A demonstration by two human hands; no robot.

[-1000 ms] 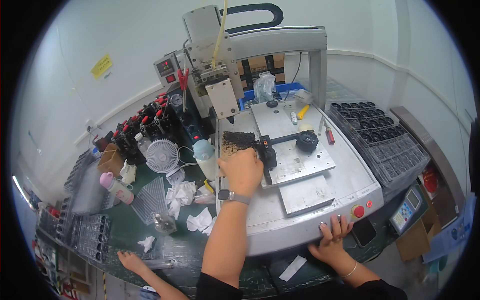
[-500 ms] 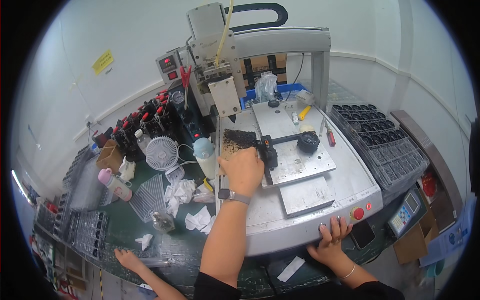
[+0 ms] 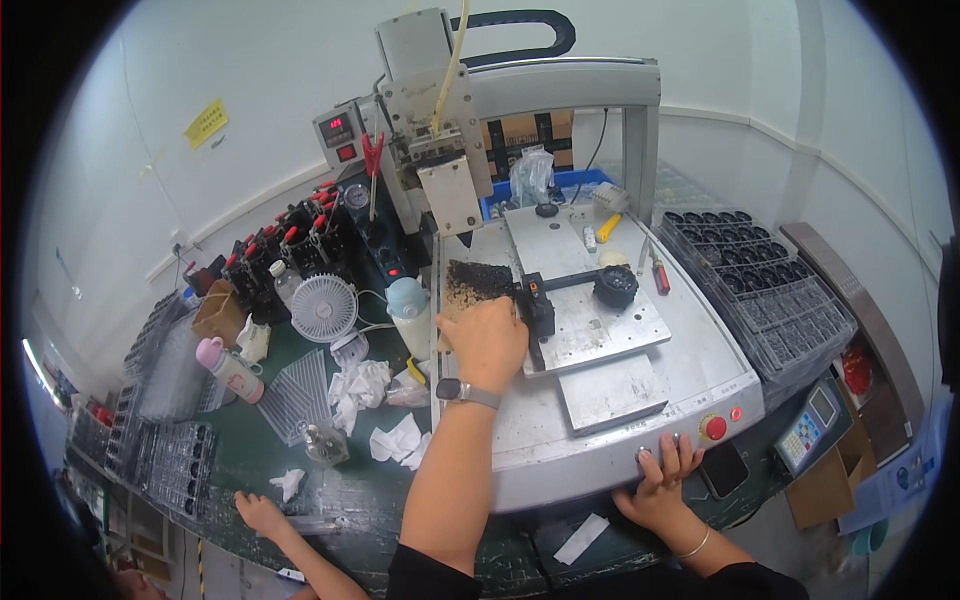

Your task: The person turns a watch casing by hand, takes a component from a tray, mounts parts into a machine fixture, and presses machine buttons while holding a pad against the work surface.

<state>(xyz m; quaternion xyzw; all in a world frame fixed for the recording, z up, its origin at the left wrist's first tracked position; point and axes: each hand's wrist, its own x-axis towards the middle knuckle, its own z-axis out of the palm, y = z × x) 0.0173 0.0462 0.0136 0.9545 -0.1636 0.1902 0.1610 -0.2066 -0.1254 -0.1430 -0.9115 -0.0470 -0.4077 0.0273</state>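
Observation:
My left hand [image 3: 485, 340], with a watch [image 3: 452, 389] on its wrist, reaches over the machine bed [image 3: 490, 440] and is closed at the black clamp [image 3: 538, 305]. Its fingertips are partly hidden. From the clamp, a dark bar runs right to a round black part [image 3: 615, 287] on the metal plate [image 3: 600, 335]. My right hand [image 3: 660, 485] lies at the bed's front edge, its fingers apart on the panel near small buttons, left of a red push button [image 3: 713, 428]. Above the bed hangs the machine head [image 3: 450, 195] with a dark pointed tip.
Trays of black round parts [image 3: 735, 250] stand at the right. On the left are a white fan [image 3: 324, 307], bottles, crumpled tissues [image 3: 400, 440] and black clamps with red handles [image 3: 290, 235]. Another person's hand [image 3: 262, 515] rests at the table's lower left. A screwdriver [image 3: 660, 275] lies on the bed.
The other person's hand at the lower left has shifted slightly up and right. Both my hands stay in place, and the machine has not visibly moved.

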